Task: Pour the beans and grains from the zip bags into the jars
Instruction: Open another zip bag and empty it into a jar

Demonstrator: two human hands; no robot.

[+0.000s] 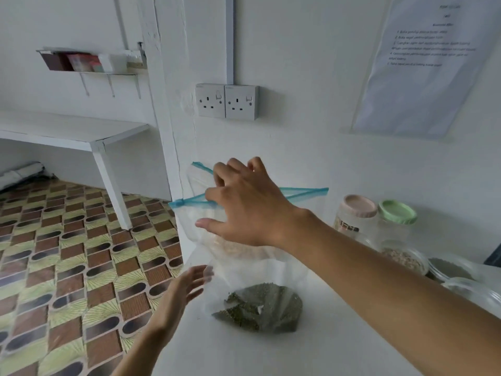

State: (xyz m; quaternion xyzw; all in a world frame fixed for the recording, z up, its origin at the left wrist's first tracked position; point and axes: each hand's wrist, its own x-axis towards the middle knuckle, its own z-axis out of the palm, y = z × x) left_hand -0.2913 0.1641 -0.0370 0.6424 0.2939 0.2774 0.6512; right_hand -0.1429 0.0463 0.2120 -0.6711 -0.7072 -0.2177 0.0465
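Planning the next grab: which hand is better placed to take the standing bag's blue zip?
Likely the right hand: fingers at the blue zip. Left hand is lower, by the green bean bag.

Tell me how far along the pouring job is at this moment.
Possibly begun: an open jar at right holds pale grain. In hand: the right hand is at the blue zip of the pale-grain bag, grip unclear; the left hand hovers open by the green-bean bag. Left: both bags hold contents; nothing is pouring.

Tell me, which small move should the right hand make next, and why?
Probably pinch the blue zip strip of the pale-grain bag with the right hand: its fingers are spread right over that strip and grip nothing yet.
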